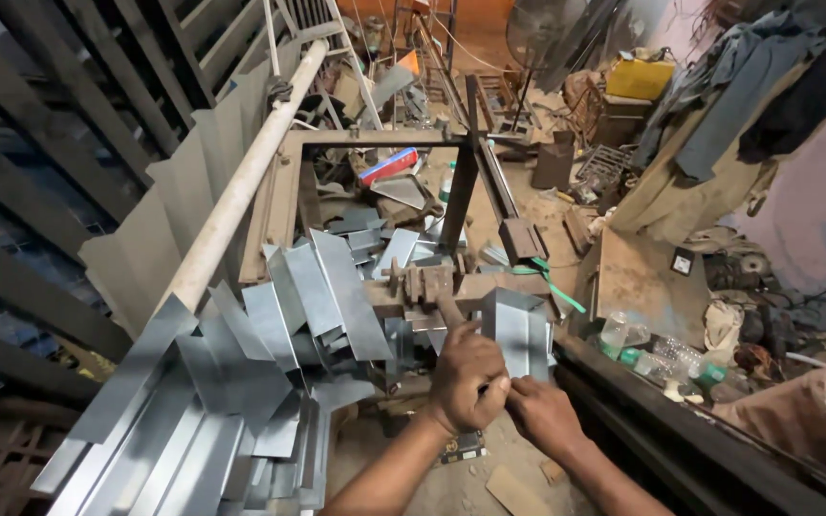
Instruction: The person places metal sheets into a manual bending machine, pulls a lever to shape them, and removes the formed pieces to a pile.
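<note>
Down low, left hand (pixel 467 375) curled into a loose fist, fingers bent tight around something thin and dark, too small to make out. Right hand (pixel 542 413) just beside it, touching it at the knuckles, fingers curled too, but hard to tell if anything sits inside. Just above both hands, a folded sheet metal piece (pixel 516 328), grey and shiny, bent into a box-like shape, standing on the edge of a rusty workbench (pixel 489 287). Close to the left hand's top, a brown handle (pixel 449 311) sticking out from a small rusty metal tool (pixel 423 280) on that bench. Off to the left, a big messy pile of cut metal strips (pixel 241 382), all shiny grey, leaning and lying over each other. Beside the pile, a long pale pipe (pixel 241 186) slanting up and away. Farther back, a dark metal frame (pixel 384 139) with a post going down. On the right, a green strap (pixel 554 277) hanging near the bench, and clear plastic bottles (pixel 652 354) lying along a dark ledge. Up high on the right, a yellow box (pixel 639 78) and clothes (pixel 738 86) hanging on the wall. Far back, a standing fan (pixel 539 33). Below the hands, dusty floor (pixel 432 487) with small scraps.
</note>
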